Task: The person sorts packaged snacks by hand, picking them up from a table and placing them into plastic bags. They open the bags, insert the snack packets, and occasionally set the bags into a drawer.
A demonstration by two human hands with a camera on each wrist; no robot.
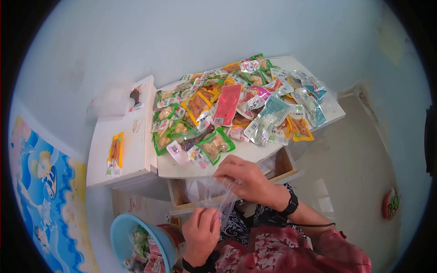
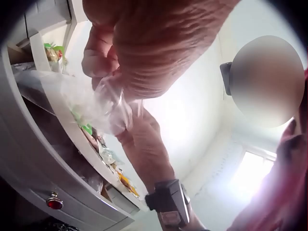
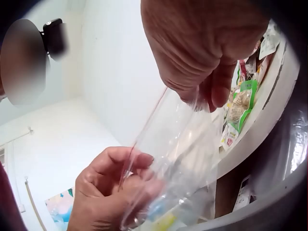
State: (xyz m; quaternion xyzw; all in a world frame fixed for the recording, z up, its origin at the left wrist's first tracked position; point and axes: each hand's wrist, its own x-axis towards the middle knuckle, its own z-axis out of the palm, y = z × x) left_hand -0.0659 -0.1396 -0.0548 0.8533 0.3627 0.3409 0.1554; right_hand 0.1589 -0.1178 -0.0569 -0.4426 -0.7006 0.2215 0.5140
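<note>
A clear plastic bag with a reddish line along its edge (image 3: pixel 166 130) is stretched between both hands. My left hand (image 1: pixel 200 233) pinches its lower edge between thumb and fingers. On the other end, my right hand (image 1: pixel 250 182) grips the bag with curled fingers, as the right wrist view shows. The bag hangs over an open drawer (image 1: pixel 289 161) at the table's front. Just beyond the right hand, a green-edged snack packet (image 1: pixel 214 146) lies near the front of the white tabletop (image 1: pixel 182 168).
Sealed snack packets, among them a red one (image 1: pixel 227 104), are heaped on the table. A yellow packet (image 1: pixel 116 152) lies on the white side surface (image 1: pixel 98 150). At lower left stands a blue basin (image 1: pixel 119 223) holding packets. A red and green object (image 1: pixel 390 204) is on the floor at right.
</note>
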